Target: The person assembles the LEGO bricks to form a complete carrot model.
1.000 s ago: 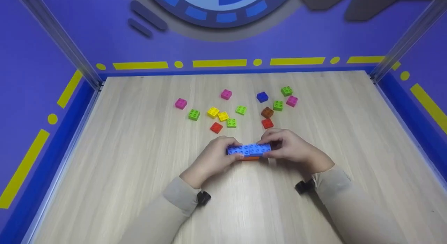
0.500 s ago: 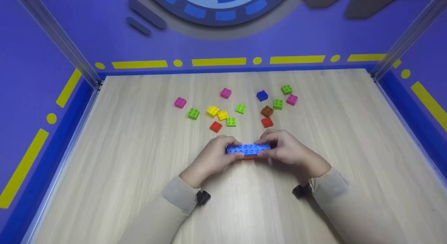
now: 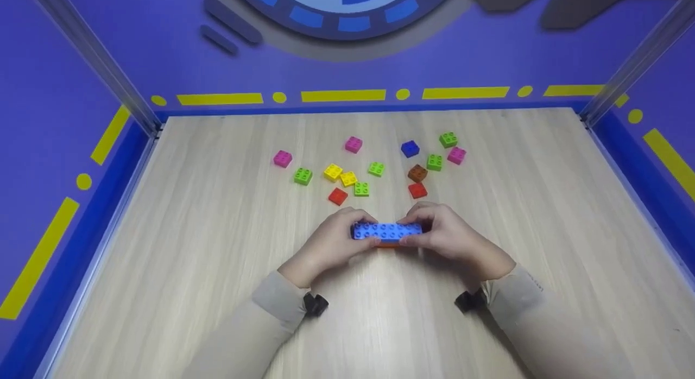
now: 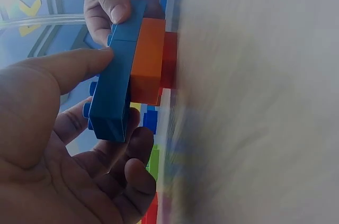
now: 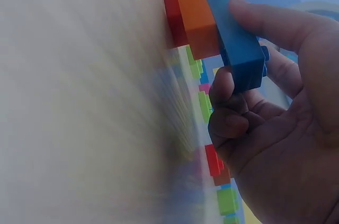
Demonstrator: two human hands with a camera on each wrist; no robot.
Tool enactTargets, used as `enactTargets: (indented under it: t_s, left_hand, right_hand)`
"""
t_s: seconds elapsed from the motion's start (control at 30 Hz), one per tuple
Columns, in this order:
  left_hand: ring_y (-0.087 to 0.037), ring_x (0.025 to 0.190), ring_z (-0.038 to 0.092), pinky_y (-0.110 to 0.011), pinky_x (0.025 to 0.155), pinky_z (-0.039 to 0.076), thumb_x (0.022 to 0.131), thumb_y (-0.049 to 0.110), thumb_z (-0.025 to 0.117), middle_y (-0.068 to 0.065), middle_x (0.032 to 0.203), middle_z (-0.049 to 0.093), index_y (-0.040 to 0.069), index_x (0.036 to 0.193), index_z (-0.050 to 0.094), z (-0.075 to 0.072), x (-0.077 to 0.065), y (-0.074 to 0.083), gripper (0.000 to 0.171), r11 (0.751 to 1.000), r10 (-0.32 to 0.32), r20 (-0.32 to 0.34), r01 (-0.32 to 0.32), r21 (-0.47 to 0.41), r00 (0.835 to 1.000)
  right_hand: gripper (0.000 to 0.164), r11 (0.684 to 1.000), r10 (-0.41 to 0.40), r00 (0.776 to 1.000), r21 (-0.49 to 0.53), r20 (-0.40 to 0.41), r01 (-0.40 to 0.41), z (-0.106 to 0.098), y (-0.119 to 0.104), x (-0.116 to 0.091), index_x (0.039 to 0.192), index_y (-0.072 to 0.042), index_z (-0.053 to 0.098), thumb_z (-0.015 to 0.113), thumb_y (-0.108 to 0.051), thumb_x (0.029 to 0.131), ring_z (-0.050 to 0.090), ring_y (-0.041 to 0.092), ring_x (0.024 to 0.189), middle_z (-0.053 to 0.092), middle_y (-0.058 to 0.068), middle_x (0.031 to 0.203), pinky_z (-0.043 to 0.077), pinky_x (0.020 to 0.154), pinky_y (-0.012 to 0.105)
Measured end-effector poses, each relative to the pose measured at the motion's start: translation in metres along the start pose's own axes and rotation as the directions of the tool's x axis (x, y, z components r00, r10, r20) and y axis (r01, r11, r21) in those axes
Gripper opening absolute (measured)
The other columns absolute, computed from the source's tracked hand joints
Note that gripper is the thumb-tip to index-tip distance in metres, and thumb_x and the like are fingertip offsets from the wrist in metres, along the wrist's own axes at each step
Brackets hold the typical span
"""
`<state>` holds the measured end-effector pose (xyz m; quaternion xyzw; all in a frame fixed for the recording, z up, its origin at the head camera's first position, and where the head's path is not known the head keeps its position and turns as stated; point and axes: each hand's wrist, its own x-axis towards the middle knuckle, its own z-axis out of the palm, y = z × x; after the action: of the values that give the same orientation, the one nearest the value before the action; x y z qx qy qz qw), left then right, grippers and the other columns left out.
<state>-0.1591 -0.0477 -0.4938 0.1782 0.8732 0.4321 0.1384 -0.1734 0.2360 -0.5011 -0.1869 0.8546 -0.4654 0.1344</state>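
Two blue building bricks, the left one (image 3: 374, 232) and the right one (image 3: 400, 232), lie end to end in a straight row with studs up. Beneath them sits an orange brick (image 4: 148, 60), and under that a red brick (image 5: 175, 18) resting at the table surface. My left hand (image 3: 331, 240) pinches the left blue brick between thumb and fingers. On the other end, my right hand (image 3: 456, 235) pinches the right blue brick the same way. Both blue bricks overhang the orange one at their outer ends. From the head view, the red brick is mostly hidden.
Beyond the hands, loose bricks lie scattered on the wooden table (image 3: 217, 216): several green (image 3: 303, 176) and pink (image 3: 282, 158) ones, two yellow (image 3: 333, 172), two red (image 3: 337, 196), one dark blue (image 3: 410, 149) and one brown (image 3: 417, 173). Blue-purple panels (image 3: 347, 75) wall the table.
The right blue brick has come down level and flush with the left one, closing the seam between them. My right hand has shifted slightly left; the left hand has hardly moved.
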Motion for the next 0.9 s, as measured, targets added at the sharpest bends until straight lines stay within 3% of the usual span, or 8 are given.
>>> enactTargets:
  t_s: [0.23, 0.4, 0.57, 0.7, 0.9]
  left_hand:
    - [-0.023, 0.118, 0.065, -0.047, 0.112, 0.054, 0.103, 0.043, 0.082, -0.005, 0.138, 0.074, 0.018, 0.138, 0.076, -0.007, 0.002, -0.004, 0.043, 0.999, -0.026, -0.004, 0.026, -0.043, 1.0]
    - [-0.026, 0.12, 0.068, -0.049, 0.109, 0.057, 0.106, 0.04, 0.078, -0.006, 0.142, 0.073, 0.013, 0.139, 0.076, -0.019, 0.007, -0.015, 0.043, 0.993, -0.07, -0.114, 0.058, -0.101, 0.991]
    - [-0.027, 0.124, 0.07, -0.048, 0.109, 0.059, 0.109, 0.031, 0.075, -0.008, 0.138, 0.073, 0.011, 0.137, 0.076, -0.034, 0.012, -0.029, 0.035, 0.977, -0.147, -0.258, 0.1, -0.188, 0.955]
    - [-0.031, 0.134, 0.065, -0.049, 0.115, 0.057, 0.109, 0.027, 0.075, -0.013, 0.145, 0.069, 0.01, 0.145, 0.071, -0.047, 0.015, -0.041, 0.04, 0.961, -0.207, -0.328, 0.128, -0.246, 0.922]
    - [-0.036, 0.152, 0.052, -0.056, 0.132, 0.039, 0.11, 0.019, 0.071, -0.017, 0.155, 0.06, 0.006, 0.156, 0.06, -0.07, 0.02, -0.056, 0.049, 0.953, -0.253, -0.404, 0.154, -0.263, 0.879]
  right_hand:
    - [0.032, 1.0, -0.002, 1.0, -0.017, 0.008, 0.002, -0.001, 0.001, 0.001, 0.124, -0.018, 0.088, 0.096, -0.023, 0.093, 0.065, 0.024, 0.108, 0.078, 0.003, 0.117, 0.055, 0.097, 0.028]
    - [0.033, 0.999, -0.008, 1.0, -0.044, 0.003, 0.008, -0.001, 0.0, 0.0, 0.124, -0.017, 0.088, 0.096, -0.023, 0.092, 0.065, 0.024, 0.108, 0.078, 0.004, 0.117, 0.055, 0.096, 0.025]
    - [0.034, 0.998, 0.004, 1.0, -0.06, -0.001, -0.004, -0.001, -0.001, -0.001, 0.124, -0.018, 0.088, 0.097, -0.023, 0.091, 0.064, 0.023, 0.109, 0.078, 0.003, 0.118, 0.055, 0.095, 0.025]
    - [0.034, 0.999, 0.012, 1.0, -0.053, 0.008, -0.012, -0.001, -0.001, 0.0, 0.125, -0.02, 0.088, 0.096, -0.024, 0.092, 0.064, 0.024, 0.11, 0.077, 0.002, 0.119, 0.055, 0.096, 0.025]
    - [0.034, 0.998, 0.024, 1.0, -0.052, 0.013, -0.023, -0.003, 0.0, 0.001, 0.126, -0.021, 0.087, 0.096, -0.028, 0.093, 0.064, 0.024, 0.112, 0.077, 0.003, 0.121, 0.055, 0.098, 0.025]
